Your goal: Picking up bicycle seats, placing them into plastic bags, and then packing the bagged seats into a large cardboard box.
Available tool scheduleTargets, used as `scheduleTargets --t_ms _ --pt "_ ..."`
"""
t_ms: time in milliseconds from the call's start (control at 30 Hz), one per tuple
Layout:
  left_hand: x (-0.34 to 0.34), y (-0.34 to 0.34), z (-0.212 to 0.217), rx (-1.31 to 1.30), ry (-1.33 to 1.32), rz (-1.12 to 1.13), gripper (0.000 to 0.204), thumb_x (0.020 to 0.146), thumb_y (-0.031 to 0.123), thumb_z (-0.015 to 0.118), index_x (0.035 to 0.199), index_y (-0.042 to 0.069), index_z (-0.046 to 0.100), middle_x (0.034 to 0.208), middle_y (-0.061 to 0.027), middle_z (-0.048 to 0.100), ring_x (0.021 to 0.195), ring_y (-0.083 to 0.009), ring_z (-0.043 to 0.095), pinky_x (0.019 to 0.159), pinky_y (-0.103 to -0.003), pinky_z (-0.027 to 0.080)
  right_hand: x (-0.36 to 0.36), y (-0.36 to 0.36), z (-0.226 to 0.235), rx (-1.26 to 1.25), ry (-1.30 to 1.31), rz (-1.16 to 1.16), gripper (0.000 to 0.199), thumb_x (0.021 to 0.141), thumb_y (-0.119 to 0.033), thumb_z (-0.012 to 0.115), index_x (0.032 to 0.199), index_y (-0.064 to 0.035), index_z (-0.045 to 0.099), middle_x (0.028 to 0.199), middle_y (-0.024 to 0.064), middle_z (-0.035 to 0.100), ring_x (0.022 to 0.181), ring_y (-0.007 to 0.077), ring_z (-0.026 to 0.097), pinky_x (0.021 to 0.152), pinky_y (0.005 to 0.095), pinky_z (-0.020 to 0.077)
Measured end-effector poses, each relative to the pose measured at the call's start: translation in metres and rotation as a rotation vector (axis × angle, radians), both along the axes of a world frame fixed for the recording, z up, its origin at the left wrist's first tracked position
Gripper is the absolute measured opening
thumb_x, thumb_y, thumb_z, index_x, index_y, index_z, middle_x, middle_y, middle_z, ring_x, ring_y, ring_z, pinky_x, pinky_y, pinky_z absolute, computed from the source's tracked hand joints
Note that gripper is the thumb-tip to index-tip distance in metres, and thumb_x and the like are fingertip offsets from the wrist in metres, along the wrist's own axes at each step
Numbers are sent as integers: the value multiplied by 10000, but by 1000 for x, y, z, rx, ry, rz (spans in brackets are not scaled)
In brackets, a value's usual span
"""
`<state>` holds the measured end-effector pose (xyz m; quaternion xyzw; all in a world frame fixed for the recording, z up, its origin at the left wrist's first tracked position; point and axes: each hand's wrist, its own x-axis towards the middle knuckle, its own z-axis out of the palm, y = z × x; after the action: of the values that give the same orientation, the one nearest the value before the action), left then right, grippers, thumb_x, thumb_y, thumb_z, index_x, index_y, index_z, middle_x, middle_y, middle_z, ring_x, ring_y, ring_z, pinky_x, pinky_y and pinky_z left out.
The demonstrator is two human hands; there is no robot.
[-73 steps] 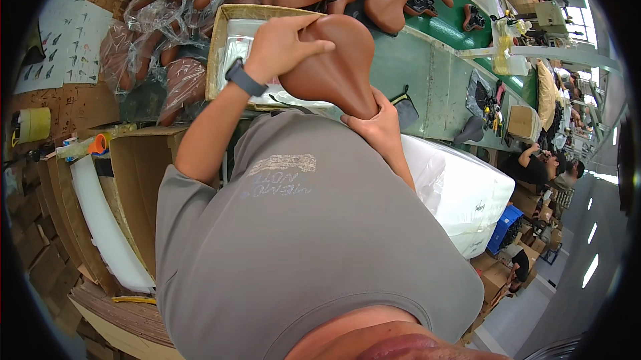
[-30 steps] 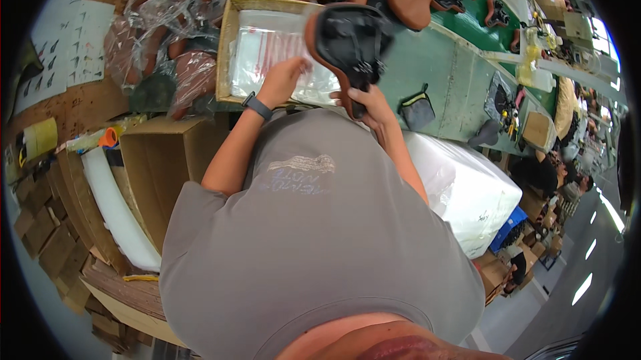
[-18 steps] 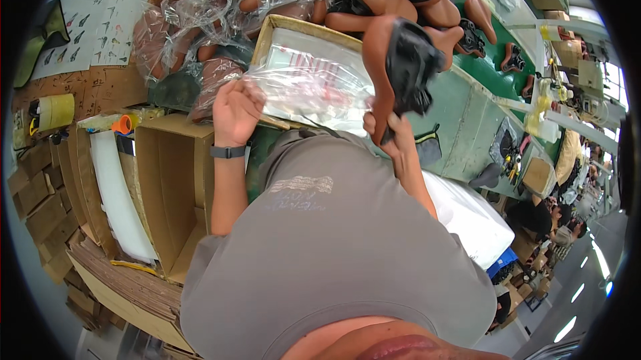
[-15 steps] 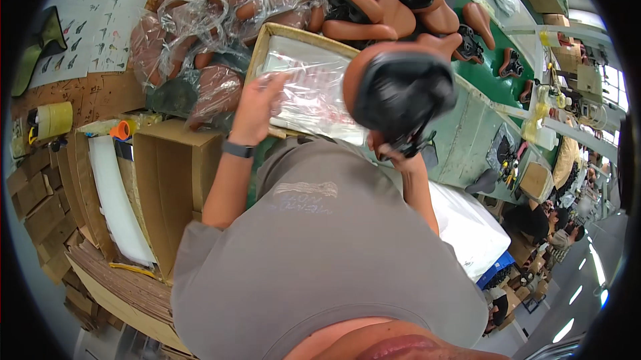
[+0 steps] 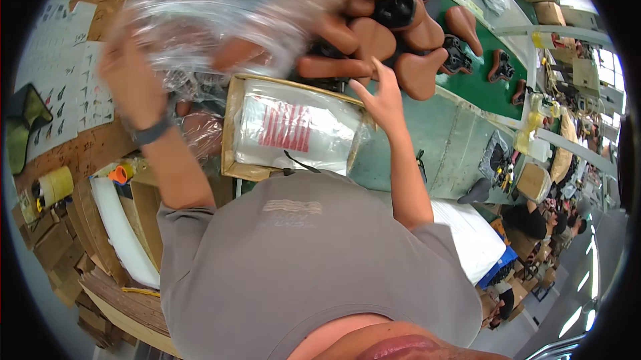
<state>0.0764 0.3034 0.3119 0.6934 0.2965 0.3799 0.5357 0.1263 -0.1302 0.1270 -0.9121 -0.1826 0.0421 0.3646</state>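
Note:
My left hand is smeared by motion at the left, beside a clear plastic bag that is blurred too. A brown saddle shows through the plastic; whether my fingers grip the bag I cannot make out. Toward the middle, my right hand is open, thumb and fingers apart and nothing in them. Its fingertips are close to the end of a brown bicycle saddle at the pile's near edge; I cannot tell if they touch. Below lies a shallow box holding flat clear plastic bags with red print.
Brown saddles with black undersides are heaped at the back. The green worktable runs right, with tools on it. Cardboard boxes and a yellow tape roll are at left. People work far right.
The saddle that was in my right hand has left it, and that hand is now open. My left hand has swung from the box to the far left. The plastic over the pile has moved.

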Motion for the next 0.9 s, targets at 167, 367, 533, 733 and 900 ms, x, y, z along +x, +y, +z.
scheduleTargets --t_ms 167,367,533,733,900 --pt "-18 54 14 369 -214 266 360 1077 187 769 1360 -32 728 1221 -99 770 1049 -168 718 968 -324 594 83 34 -39 -559 272 139 759 789 -437 927 1435 -98 718 1278 229 763 1185 425 740 1003 514 609" --pt "-66 -5 -83 244 44 -50 373 1099 179 748 1417 -4 677 1303 -87 734 1205 -170 673 1087 -334 525 51 -7 -37 -186 207 48 625 792 -410 920 1298 -70 779 1019 211 819 1009 408 796 890 505 639" --pt "-125 -77 -164 -165 95 -286 377 1118 167 724 1451 2 663 1295 -74 743 1188 -156 684 1051 -324 543 -30 -77 59 728 926 -87 687 1029 -469 759 1462 44 617 944 154 786 658 223 715 580 325 595" --pt "-159 -169 -105 285 -37 -380 402 1042 114 765 1415 5 661 1446 -202 658 1326 -365 635 1132 -450 500 -184 -46 124 1628 1075 469 1108 1000 -828 594 1658 31 357 997 227 665 494 172 570 382 291 422" --pt "-183 -226 -5 663 -287 -768 1116 795 486 973 1655 7 446 1667 -289 464 1489 -518 492 1233 -602 404 -246 -36 146 1903 1467 137 1306 924 -939 571 1725 30 219 919 162 572 455 139 475 329 264 366"
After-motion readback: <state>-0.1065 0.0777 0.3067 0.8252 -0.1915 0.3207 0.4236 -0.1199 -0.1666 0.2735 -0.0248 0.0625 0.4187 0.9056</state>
